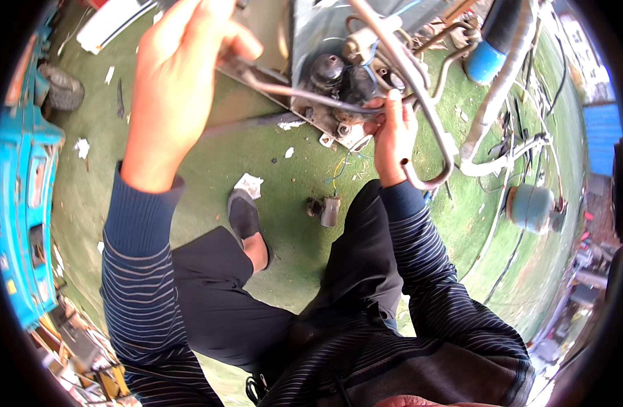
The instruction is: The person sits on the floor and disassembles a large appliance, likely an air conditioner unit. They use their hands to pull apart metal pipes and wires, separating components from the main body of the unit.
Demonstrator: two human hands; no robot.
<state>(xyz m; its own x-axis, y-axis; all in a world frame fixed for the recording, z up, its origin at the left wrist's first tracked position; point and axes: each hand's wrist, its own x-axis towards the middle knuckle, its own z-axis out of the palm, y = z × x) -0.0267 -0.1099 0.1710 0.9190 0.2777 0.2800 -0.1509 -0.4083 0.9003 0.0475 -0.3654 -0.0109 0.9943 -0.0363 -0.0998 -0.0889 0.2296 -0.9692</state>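
Note:
A thin metal pipe (pixel 294 92) slants between my hands in front of an opened unit. My left hand (pixel 176 88), raised at the upper left, is closed about its blurred left end; the fingertips run out of the top of the picture. Lower and to the right, my right hand (pixel 395 139) pinches the pipe's dark end beside the unit's base. Behind the pipe sit a black rounded compressor (pixel 327 71) and a metal base plate (pixel 323 129) with bolts. A thick hooked pipe (pixel 441 129) curves down past my right wrist, its open end by the cuff.
A blue-and-black cylinder (pixel 486 62) and a wrapped pipe (pixel 489 112) are at the upper right. A pale blue tank (pixel 530 209) stands right, among hoses. A small metal part (pixel 330 211) lies by my feet on the green floor (pixel 291 251). A turquoise vehicle (pixel 27 203) stands left.

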